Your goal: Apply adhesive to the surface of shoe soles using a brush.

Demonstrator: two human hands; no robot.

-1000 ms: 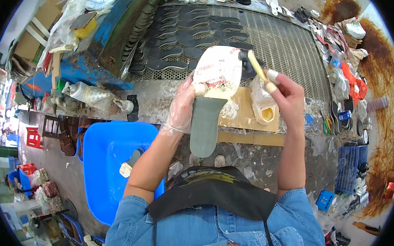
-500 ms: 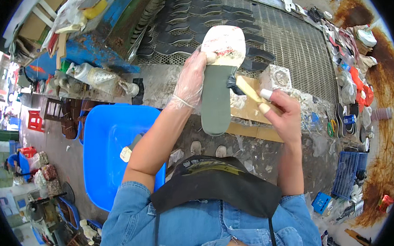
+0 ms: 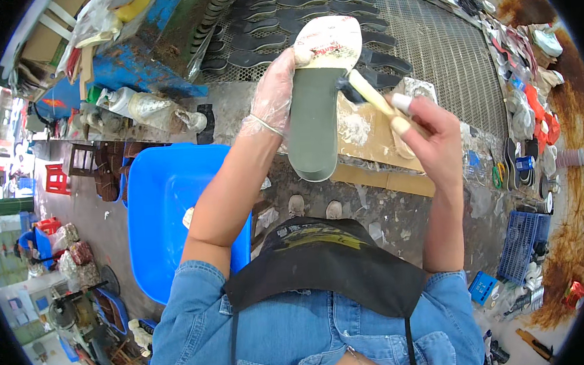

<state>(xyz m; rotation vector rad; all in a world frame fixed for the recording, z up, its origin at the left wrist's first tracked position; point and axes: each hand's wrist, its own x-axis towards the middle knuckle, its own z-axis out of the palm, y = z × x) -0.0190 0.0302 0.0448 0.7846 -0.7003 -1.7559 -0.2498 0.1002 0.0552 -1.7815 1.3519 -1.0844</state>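
Observation:
My left hand (image 3: 275,90), in a clear plastic glove with a band at the wrist, grips a shoe sole by its left edge near the far end. Most of the sole (image 3: 313,124) is smooth grey-green. A white sheet-like piece (image 3: 331,41) with red print covers its far end. My right hand (image 3: 435,137) pinches a brush (image 3: 371,92) by its pale handle, with pale covers on the thumb and a fingertip. The brush's dark bristles are at the sole's right edge, just below the white piece; whether they touch cannot be made out.
Several dark wavy soles (image 3: 257,43) lie in rows on a metal mesh (image 3: 431,47) beyond my hands. Smeared cardboard (image 3: 362,128) and a whitish block (image 3: 417,89) are under the brush. A blue tub (image 3: 149,225) stands at the left, a blue crate (image 3: 520,252) at the right.
Both hands, the sole and the brush sit farther up in the picture, which has itself shifted somewhat. The brush is slightly nearer the white piece, and my right hand is farther right.

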